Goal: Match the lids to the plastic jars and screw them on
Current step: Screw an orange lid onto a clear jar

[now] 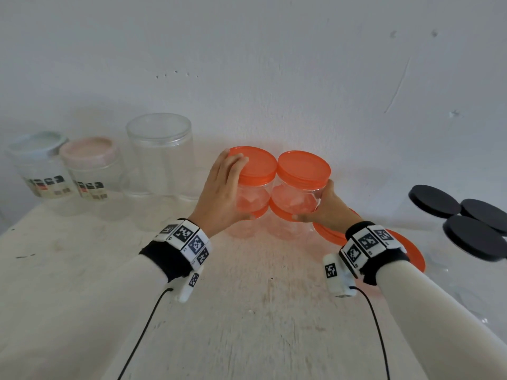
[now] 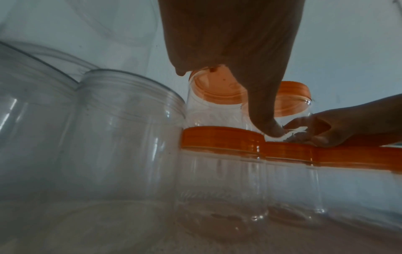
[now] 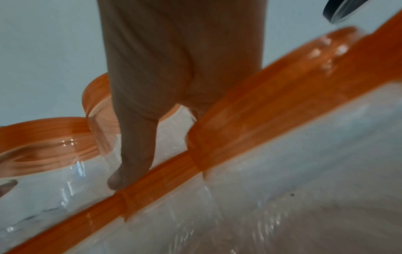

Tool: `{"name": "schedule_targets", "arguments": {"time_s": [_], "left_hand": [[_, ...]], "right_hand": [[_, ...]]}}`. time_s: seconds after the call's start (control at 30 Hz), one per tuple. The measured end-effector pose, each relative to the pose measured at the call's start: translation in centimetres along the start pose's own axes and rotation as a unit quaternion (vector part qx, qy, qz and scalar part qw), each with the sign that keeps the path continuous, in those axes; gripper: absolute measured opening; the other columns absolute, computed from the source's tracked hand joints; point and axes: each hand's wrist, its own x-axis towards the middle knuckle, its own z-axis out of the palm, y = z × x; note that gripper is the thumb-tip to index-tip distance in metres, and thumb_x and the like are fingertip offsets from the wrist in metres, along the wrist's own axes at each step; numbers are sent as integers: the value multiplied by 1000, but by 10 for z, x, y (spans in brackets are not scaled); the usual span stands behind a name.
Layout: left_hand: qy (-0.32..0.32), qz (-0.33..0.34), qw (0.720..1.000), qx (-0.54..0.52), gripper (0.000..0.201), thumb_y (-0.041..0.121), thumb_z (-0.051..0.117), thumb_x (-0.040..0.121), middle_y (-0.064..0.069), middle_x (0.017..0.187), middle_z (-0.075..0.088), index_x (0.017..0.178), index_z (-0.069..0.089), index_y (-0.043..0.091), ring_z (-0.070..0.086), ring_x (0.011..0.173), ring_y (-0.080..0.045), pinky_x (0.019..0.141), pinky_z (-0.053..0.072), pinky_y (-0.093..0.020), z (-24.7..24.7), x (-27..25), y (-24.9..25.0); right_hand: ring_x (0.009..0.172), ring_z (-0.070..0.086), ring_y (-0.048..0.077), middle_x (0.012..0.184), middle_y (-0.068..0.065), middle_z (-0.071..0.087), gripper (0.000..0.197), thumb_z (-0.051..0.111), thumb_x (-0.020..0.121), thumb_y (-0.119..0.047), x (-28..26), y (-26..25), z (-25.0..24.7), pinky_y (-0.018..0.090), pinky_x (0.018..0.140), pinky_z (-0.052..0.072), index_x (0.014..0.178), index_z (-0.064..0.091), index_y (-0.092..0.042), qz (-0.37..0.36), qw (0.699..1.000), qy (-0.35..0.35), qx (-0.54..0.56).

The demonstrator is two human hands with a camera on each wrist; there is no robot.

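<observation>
Two small clear jars with orange lids are side by side, touching, over two more orange-lidded jars (image 1: 285,223). My left hand (image 1: 233,187) grips the left upper jar (image 1: 253,187), fingers over its lid edge and thumb low on the wall. My right hand (image 1: 312,202) grips the right upper jar (image 1: 297,193) from the right side. In the left wrist view my thumb (image 2: 267,127) lies against the jar (image 2: 215,103) above the lower lids (image 2: 222,137). Whether the upper jars rest on the lower lids I cannot tell.
A large orange-lidded jar (image 1: 411,253) stands behind my right wrist. Three black lids (image 1: 472,237) sit at the far right. At the left stand a blue-lidded jar (image 1: 38,165), a pink-lidded jar (image 1: 90,165) and tall lidless clear jars (image 1: 162,157). The wall is close behind.
</observation>
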Motion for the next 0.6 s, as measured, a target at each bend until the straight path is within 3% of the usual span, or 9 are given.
{"name": "schedule_targets", "arguments": {"time_s": [0.07, 0.13, 0.27, 0.47, 0.6], "left_hand": [[-28, 17, 999, 40, 128, 43, 91, 36, -22, 142, 27, 139, 21, 12, 16, 138, -41, 113, 17, -48, 1, -2, -4], [-34, 27, 997, 63, 133, 40, 93, 32, -20, 143, 20, 139, 19, 14, 14, 138, -43, 111, 18, -51, 2, -3, -6], [-24, 33, 996, 81, 130, 30, 95, 33, -16, 142, 18, 138, 20, 14, 15, 137, -42, 111, 20, -51, 3, -3, -7], [-41, 25, 995, 89, 129, 31, 94, 35, -19, 142, 20, 139, 20, 14, 17, 137, -43, 108, 27, -58, 2, -1, -6], [-54, 17, 995, 86, 128, 31, 94, 36, -14, 142, 18, 138, 20, 16, 16, 138, -43, 105, 28, -64, -1, -1, -4]], "right_hand": [[104, 41, 10, 135, 9, 43, 95, 82, 69, -14, 0, 1, 1, 21, 85, 35, 136, 15, -3, 2, 1000, 1, 8], [102, 43, 9, 132, 9, 45, 93, 81, 69, -12, 0, 1, 2, 20, 83, 36, 134, 15, -2, 2, 1000, 3, 13], [99, 45, 10, 129, 9, 47, 93, 82, 69, -13, 0, 2, 3, 21, 82, 37, 133, 16, -2, 5, 1000, 8, 4], [103, 44, 10, 130, 9, 46, 95, 83, 68, -15, -4, 7, 4, 21, 84, 36, 134, 16, -3, -2, 1000, 17, 2], [105, 45, 11, 132, 9, 45, 96, 83, 67, -17, -4, 10, 6, 22, 85, 38, 134, 16, -4, -2, 1000, 23, 0]]}}
